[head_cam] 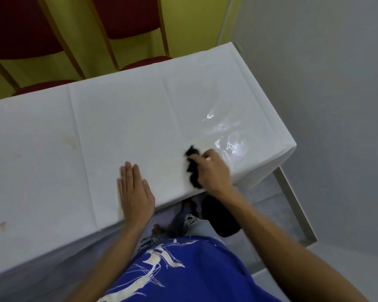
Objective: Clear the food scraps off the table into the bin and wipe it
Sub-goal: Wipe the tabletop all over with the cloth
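Note:
A white covered table (122,127) fills the middle of the view. My right hand (212,171) grips a crumpled black cloth (192,164) and holds it down on the table near the front edge, towards the right end. My left hand (133,192) lies flat on the table near the front edge, fingers straight and together. A wet, shiny patch (225,138) spreads just beyond the cloth. Faint brownish stains mark the surface at the left (70,142) and the near left (2,224). No bin shows.
Two red-cushioned wooden chairs (129,20) stand beyond the table's far edge against a yellow wall. A grey wall (325,83) rises at the right. The table's right end (292,147) drops off over a grey floor with a pale frame (292,203).

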Demonstrator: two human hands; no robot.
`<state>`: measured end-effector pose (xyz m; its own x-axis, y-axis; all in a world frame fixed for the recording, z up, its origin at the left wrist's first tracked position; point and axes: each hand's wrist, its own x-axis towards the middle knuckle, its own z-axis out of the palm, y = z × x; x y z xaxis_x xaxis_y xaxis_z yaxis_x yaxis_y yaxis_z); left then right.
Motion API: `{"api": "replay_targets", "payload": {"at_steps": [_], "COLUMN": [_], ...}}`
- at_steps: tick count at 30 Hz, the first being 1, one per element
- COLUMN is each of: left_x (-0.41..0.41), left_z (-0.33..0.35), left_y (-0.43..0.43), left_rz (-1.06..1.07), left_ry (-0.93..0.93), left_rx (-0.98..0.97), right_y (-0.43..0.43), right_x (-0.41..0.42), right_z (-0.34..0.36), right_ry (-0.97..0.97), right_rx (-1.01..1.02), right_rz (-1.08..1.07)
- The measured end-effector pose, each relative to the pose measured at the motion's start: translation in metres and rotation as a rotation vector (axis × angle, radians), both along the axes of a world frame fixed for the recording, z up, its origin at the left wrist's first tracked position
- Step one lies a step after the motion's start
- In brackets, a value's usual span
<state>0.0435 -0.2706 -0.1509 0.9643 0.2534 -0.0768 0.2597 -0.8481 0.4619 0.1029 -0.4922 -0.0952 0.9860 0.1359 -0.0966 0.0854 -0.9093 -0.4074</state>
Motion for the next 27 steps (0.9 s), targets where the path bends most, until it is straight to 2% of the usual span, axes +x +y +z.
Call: {"api": "replay_targets", "payload": {"at_steps": [6, 10, 13, 18, 21, 23, 27], "left_x": [-0.002, -0.001, 0.004, 0.021, 0.034, 0.039, 0.036], "left_z": [-0.002, 0.0, 0.006, 0.016, 0.017, 0.014, 0.01], "left_y": [0.004, 0.0, -0.005, -0.018, -0.021, -0.02, -0.021], "left_rz": [-0.018, -0.001, 0.052, 0.192, 0.266, 0.303, 0.314], "left_ry": [0.012, 0.02, 0.038, 0.048, 0.041, 0.033, 0.015], "left_rx": [-0.002, 0.02, -0.015, -0.086, -0.086, -0.094, -0.08], "right_y": [-0.146, -0.121, -0.051, 0.055, 0.059, 0.03, -0.072], "right_x": [0.05, 0.053, 0.043, 0.011, 0.011, 0.03, 0.102], "right_z": [0.004, 0.0, -0.004, -0.007, -0.008, -0.009, -0.01], "right_ry": [-0.042, 0.013, 0.007, 0.056, 0.059, 0.05, 0.001], "right_rx": [-0.132, 0.016, 0.134, 0.251, 0.222, 0.183, 0.095], "right_rz": [-0.407, -0.661, -0.555, -0.037, 0.18, 0.165, -0.193]}}
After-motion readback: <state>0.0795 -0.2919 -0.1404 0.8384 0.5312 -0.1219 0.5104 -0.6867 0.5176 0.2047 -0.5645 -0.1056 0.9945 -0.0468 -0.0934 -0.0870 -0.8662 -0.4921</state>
